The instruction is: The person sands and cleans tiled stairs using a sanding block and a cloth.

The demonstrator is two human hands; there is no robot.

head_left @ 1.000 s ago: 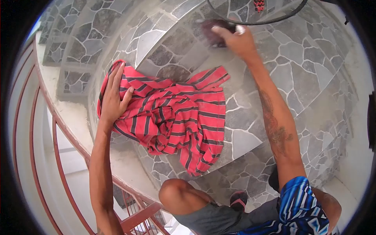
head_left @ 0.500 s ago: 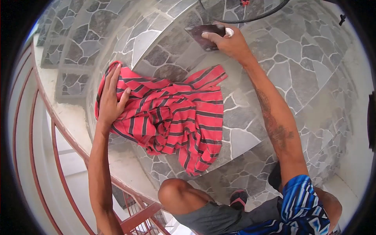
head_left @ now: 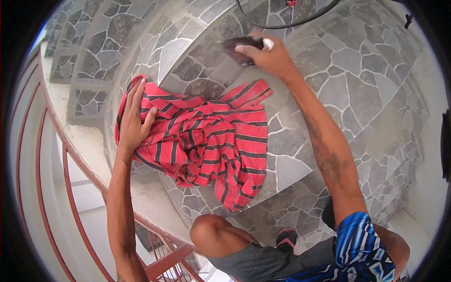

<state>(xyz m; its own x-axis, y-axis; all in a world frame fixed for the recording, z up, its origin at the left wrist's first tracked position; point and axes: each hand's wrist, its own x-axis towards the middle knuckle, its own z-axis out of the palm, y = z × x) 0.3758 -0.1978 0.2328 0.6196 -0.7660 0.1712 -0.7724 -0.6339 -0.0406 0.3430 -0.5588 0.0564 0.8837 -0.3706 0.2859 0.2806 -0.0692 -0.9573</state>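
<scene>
Head view, right hand: the right hand [head_left: 272,56] closes around a dark, thin, flat-sided plate [head_left: 244,42], thumb laid across its face; blur hides the exact outline.
Plate, position: beyond the cloth, near the riser at the far-left edge of the grey, irregular-stone step [head_left: 291,141]; contact with the stone cannot be told.
Plate, handling: probably light and stiff, its material uncertain; best gripped along the edge nearest the wrist, thumb on the face, the opposite edge free.
Head view, left hand: the left hand [head_left: 133,120] lies flat, fingers extended, pressing on a crumpled red cloth with black stripes [head_left: 206,136] without gripping it.
Cloth, position: on the step, its lower fold near the front edge, its left end towards the outer edge beside the red-brown metal railing [head_left: 169,261].
Cloth, handling: likely soft, light and not fragile; a bunched central fold offers the surest hold.
</scene>
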